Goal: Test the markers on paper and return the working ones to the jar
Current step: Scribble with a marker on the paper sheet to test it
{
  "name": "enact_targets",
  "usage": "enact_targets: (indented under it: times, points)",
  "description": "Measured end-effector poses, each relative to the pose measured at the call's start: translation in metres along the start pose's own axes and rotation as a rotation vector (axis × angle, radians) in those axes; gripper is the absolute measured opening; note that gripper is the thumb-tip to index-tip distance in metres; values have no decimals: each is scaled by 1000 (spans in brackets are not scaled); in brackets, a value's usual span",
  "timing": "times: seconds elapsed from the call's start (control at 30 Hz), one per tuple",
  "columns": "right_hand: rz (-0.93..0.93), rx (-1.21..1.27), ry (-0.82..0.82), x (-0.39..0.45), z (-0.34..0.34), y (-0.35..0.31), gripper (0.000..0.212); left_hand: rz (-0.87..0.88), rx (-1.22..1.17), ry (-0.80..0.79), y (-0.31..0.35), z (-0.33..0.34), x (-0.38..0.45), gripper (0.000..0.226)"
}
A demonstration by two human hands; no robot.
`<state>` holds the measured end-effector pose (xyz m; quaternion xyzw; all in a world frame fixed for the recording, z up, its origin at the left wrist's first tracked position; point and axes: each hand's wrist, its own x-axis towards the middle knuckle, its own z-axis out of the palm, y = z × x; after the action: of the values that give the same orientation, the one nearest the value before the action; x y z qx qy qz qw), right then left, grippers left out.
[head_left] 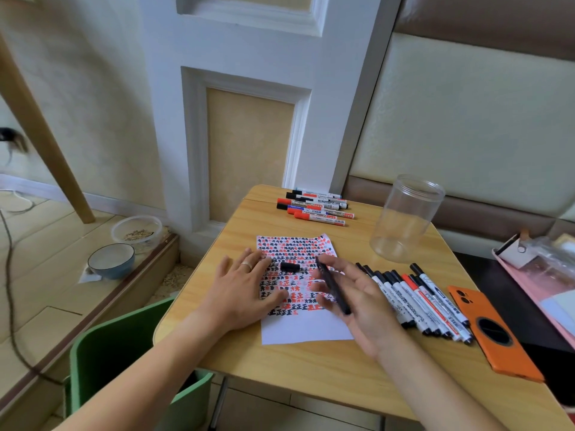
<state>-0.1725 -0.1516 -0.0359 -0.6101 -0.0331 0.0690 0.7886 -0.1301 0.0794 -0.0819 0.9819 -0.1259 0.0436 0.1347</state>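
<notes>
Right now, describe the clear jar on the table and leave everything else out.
The clear plastic jar stands upright near the table's far right edge, a tall see-through cylinder with a ridged rim. It has no lid on and looks empty; no marker is in it. Neither hand touches it, and it stands apart from the marker groups.

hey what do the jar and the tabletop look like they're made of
The jar looks like clear plastic, possibly glass: fully see-through, thin-walled, with soft glossy reflections. The tabletop shows light wood grain with a smooth, faintly shiny surface and rounded edge, so it is likely laminate or veneer rather than solid wood.
</notes>
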Motion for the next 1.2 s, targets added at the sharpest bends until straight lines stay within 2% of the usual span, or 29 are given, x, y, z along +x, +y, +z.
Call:
enact_targets:
  times: [0.1, 0.2, 0.4, 0.63, 0.97, 1.2]
  points:
    - [-48, -215, -15, 1, 3, 8, 19, -3, 2, 6, 0, 1, 1, 95]
    - [-87, -402, 12, 2, 7, 16, 3, -5, -1, -6, 1, 1, 0, 107]
    - [-156, -612, 109, -1, 8, 25, 17, 10, 33, -22, 1, 2, 2, 110]
    - [-66, -604, 82, 0, 7, 24, 20, 11, 28, -23, 1, 2, 1, 112]
    - [-60, -615, 76, 2, 9, 25, 18, 13, 47, -27, 2, 1, 1, 116]
    - [-45, -623, 108, 2, 9, 25, 18, 10, 54, -35, 3, 0, 1, 109]
